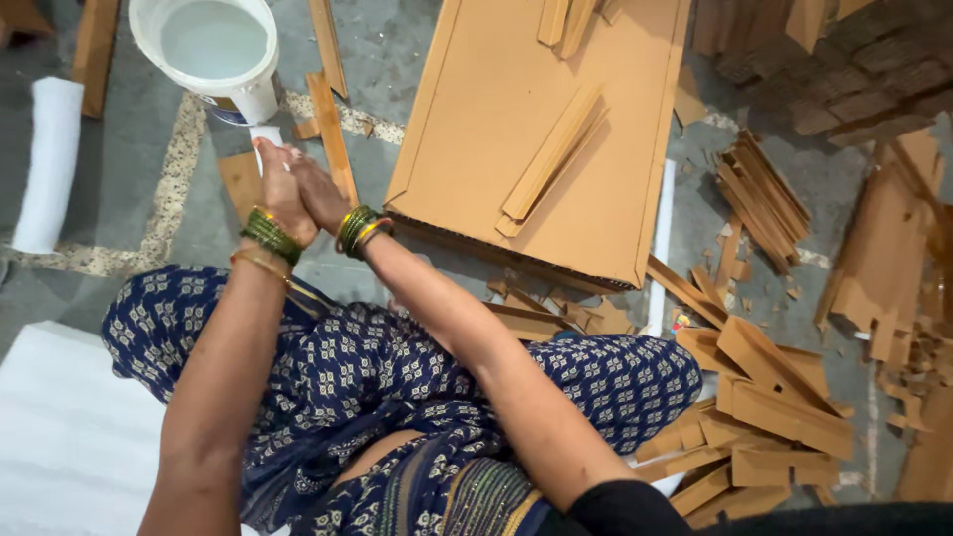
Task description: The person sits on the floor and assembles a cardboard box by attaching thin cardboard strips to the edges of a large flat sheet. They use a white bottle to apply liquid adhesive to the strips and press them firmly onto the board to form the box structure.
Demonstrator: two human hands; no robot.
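My left hand [279, 189] and my right hand [320, 195] are pressed together, palms facing, just below a white bucket [260, 97] of white liquid. A small white piece [266, 133] sticks out from between the fingertips, close to the bucket's base. Green and gold bangles ring both wrists. What the white piece is cannot be made out. I sit on the floor in blue patterned cloth.
A large flat cardboard sheet [496, 129] with cardboard strips [551, 154] on it lies ahead to the right. Folded cardboard pieces [764, 397] pile at the right. A white foam roll [48, 164] lies at the left, and a white foam sheet [60, 427] at the lower left.
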